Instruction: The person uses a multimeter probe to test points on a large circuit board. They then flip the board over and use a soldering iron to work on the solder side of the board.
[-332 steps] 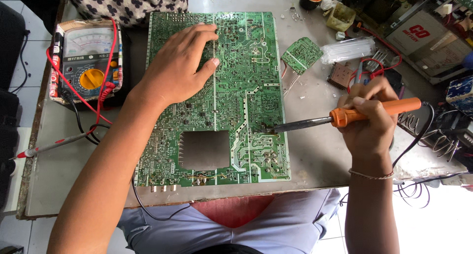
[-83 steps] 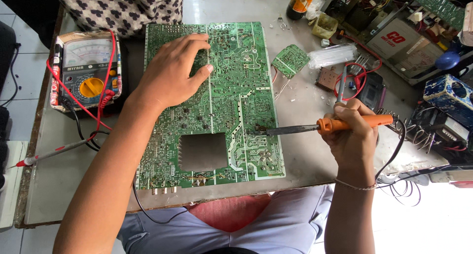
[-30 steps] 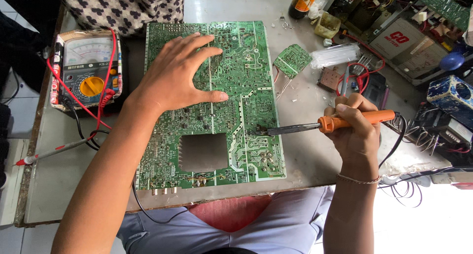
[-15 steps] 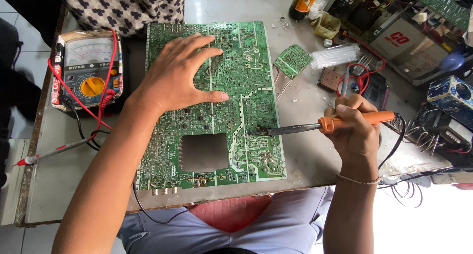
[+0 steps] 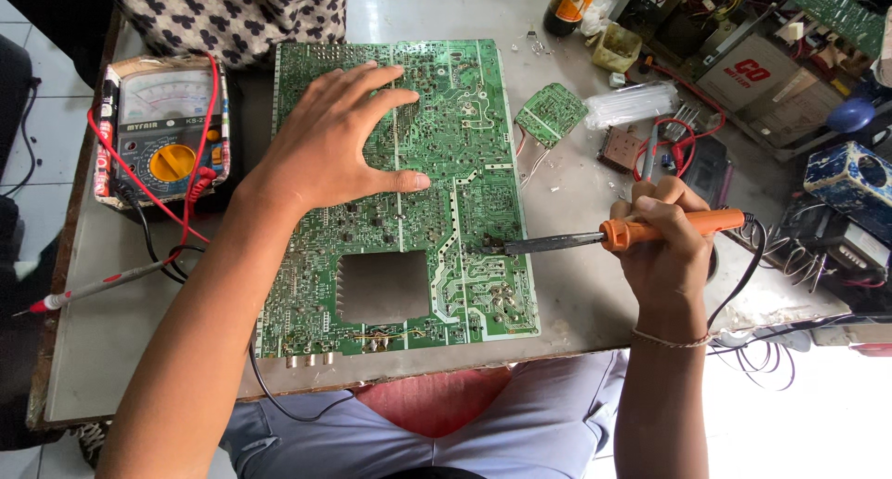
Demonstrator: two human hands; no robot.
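Bare strips are lying open along the table's (image 5: 139,367) front and left edges. The circuit board (image 5: 465,163) is filling the middle; clutter (image 5: 743,61) is blocking the far right corner.

arms: bare, no sleeves in view
right wrist: thin cord bracelet (image 5: 664,340)
legs: grey-blue trousers (image 5: 520,428) (seated)

Two green circuit boards lie on the bench (image 5: 576,284): one large circuit board (image 5: 446,144) and, just right of it, one small circuit board (image 5: 551,113). One soldering iron (image 5: 641,233) touches the large board's right side. One multimeter (image 5: 167,135) sits left of the large board, with one red probe (image 5: 93,288). One bottle (image 5: 567,0) stands beyond it.
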